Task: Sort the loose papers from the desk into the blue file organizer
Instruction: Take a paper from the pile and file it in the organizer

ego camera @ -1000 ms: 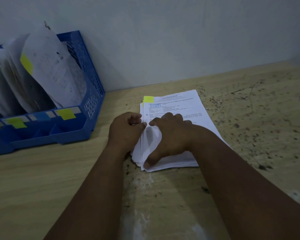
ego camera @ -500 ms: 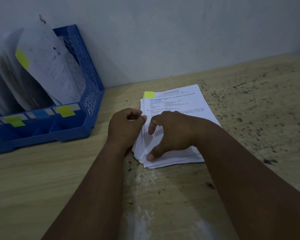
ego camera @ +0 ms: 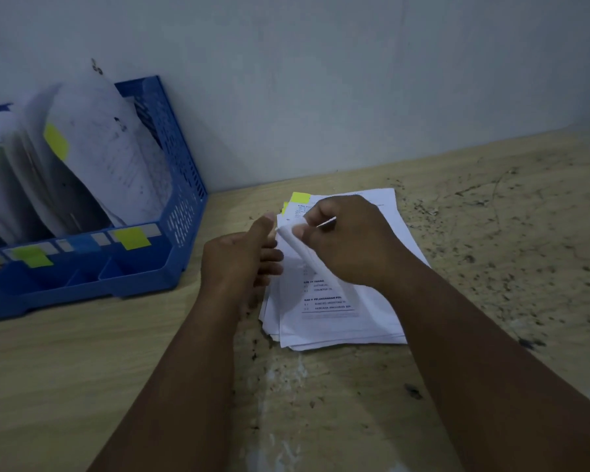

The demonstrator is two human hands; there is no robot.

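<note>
- Since earlier: my right hand (ego camera: 344, 240) peeled the top sheet (ego camera: 302, 248) up off the stack (ego camera: 338, 318), now pinching it.
- Left hand (ego camera: 239, 264) relaxed, fingers touching stack's left edge.
- Organizer (ego camera: 171, 267) left of stack.
- Risk: a second sheet clings, or the sheet creases.

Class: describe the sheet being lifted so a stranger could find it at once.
Start at the blue file organizer by the wall, then move right to the paper stack. The top sheet alone curls upward, its left edge pinched by the right hand.

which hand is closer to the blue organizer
Left. The left hand is at the paper stack's left edge, nearest the organizer; the right hand pinches a sheet over the stack, farther right.
</note>
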